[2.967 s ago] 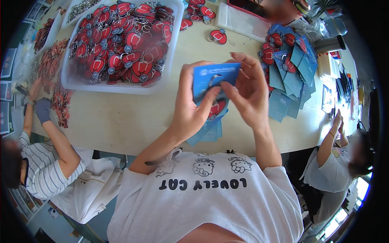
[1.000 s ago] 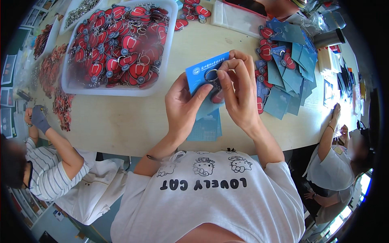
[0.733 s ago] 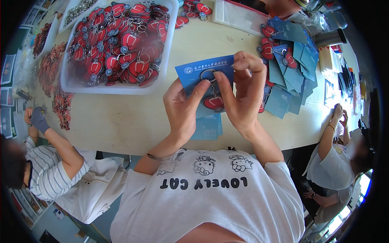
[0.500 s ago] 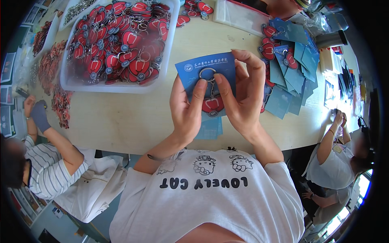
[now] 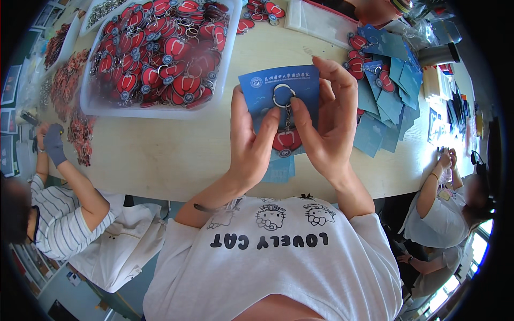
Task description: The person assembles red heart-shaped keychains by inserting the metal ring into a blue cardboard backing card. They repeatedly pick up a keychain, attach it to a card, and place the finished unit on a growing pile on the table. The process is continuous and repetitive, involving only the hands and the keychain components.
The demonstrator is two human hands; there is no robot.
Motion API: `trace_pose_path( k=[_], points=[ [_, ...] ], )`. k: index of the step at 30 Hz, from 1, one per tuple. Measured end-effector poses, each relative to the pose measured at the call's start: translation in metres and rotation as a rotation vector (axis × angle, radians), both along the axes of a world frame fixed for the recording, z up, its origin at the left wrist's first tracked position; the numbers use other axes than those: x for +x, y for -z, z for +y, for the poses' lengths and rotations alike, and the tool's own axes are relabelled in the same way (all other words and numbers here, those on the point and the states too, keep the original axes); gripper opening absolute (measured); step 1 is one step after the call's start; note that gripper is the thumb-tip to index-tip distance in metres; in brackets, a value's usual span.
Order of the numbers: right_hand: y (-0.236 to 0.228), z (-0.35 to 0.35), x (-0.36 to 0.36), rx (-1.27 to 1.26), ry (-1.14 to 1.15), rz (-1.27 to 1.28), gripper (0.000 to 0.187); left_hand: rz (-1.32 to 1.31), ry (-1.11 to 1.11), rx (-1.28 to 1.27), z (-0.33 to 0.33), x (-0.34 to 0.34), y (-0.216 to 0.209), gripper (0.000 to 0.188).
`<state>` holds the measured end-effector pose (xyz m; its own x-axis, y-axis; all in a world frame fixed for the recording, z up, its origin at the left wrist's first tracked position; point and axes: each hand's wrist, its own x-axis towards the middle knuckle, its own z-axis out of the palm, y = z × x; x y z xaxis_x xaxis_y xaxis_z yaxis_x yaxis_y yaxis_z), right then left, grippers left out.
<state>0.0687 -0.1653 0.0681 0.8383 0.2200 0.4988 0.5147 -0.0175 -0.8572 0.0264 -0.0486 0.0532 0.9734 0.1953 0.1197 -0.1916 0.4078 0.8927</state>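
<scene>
Held card (image 5: 262, 96) | white keyring tub (image 5: 228, 59) — left | blue card pile (image 5: 396, 91) — right

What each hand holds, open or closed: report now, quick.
Left hand: closed on the blue card, left side.
Right hand: closed on the card's right side, thumb at the keychain.

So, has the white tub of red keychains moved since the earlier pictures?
No, the white tub keeps its place: its gap to the flat white box at right looks the same. Only the view shifts slightly.
</scene>
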Motion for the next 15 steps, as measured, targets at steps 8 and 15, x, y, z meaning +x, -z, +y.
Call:
trace_pose_path(
  k=[8,15],
  points=[
    [0.002,-0.002,-0.006,0.055,-0.094,0.189,0.054,0.036,-0.005,0.068,0.002,-0.001,0.007,0.030],
    [0.011,-0.023,-0.011,0.083,-0.114,0.394,0.059,0.045,-0.006,0.172,-0.012,-0.001,0.030,0.026]
  ],
)
